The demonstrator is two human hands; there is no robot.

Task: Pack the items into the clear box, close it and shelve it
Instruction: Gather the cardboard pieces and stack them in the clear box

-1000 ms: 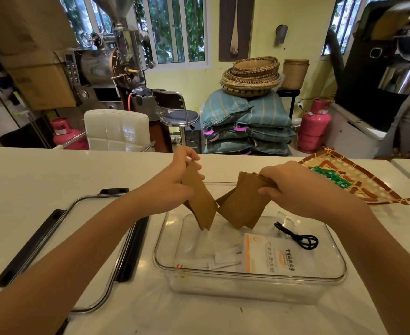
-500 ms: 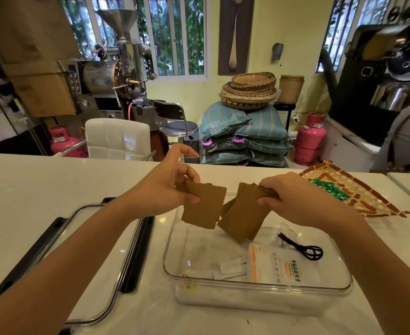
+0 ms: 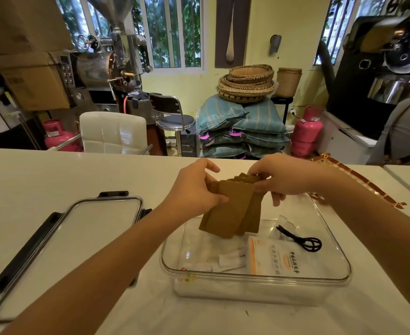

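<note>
A clear box point(image 3: 257, 278) stands open on the white counter in front of me. Inside it lie a white packet with orange print point(image 3: 275, 258), small white sachets point(image 3: 228, 261) and a black cable point(image 3: 303, 240). Above the box's far side I hold a fanned stack of brown paper pouches point(image 3: 233, 209). My left hand point(image 3: 195, 192) grips the stack's left edge, and my right hand point(image 3: 279, 177) pinches its top right. The box's clear lid point(image 3: 78, 228) with black clips lies flat to the left.
A woven tray point(image 3: 358, 180) with brown trim lies at the counter's far right. Behind the counter stand a white chair point(image 3: 113, 131), a stool, stacked blue sacks, pink gas cylinders and roasting machines. A person's shoulder point(image 3: 406, 131) shows at the right edge.
My left hand brought its separate brown pouch to the right and joined it with the stack in my right hand. Both hands now hold one bundle.
</note>
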